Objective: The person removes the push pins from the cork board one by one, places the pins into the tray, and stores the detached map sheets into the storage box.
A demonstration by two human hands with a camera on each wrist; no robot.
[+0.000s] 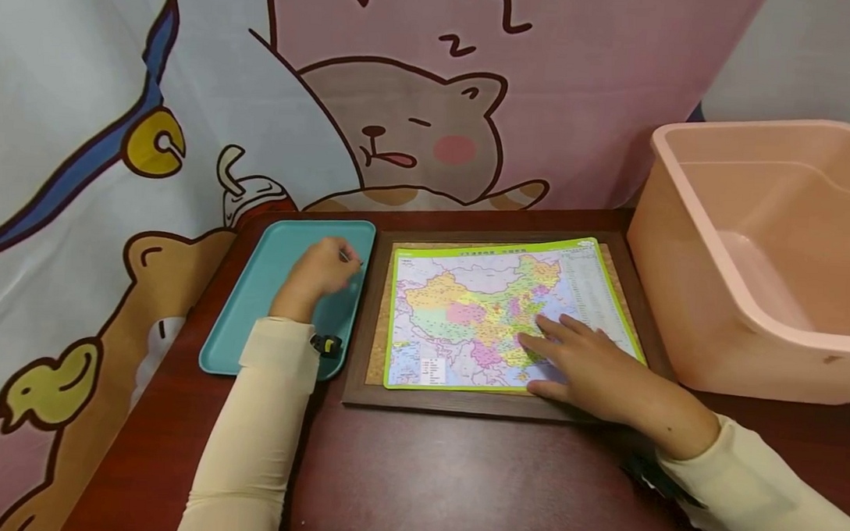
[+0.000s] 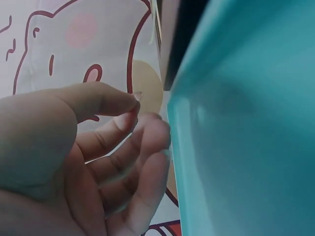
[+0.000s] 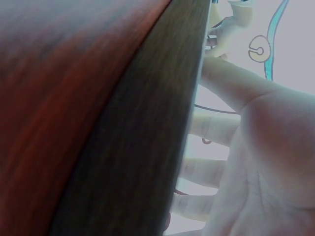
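My left hand point(image 1: 324, 267) hovers over a teal tray point(image 1: 285, 249) left of the board. Its thumb and forefinger pinch together, apparently on a small thin grey thing point(image 1: 351, 257) that is too small to identify. In the left wrist view the left hand point(image 2: 113, 142) has thumb and forefinger tips meeting beside the tray point(image 2: 246, 137). My right hand point(image 1: 583, 361) lies flat, fingers spread and straight, on the lower right of a colourful map sheet point(image 1: 473, 306). The map sheet rests on a cork board in a dark wooden frame point(image 1: 455, 403). The right wrist view shows the right hand point(image 3: 266, 157) and the frame's edge point(image 3: 142, 147).
A large pink plastic bin point(image 1: 763, 254) stands at the right, close to the frame. The dark red table point(image 1: 424, 484) extends toward me in front of the frame. A cartoon-printed cloth point(image 1: 403, 101) hangs behind and at the left.
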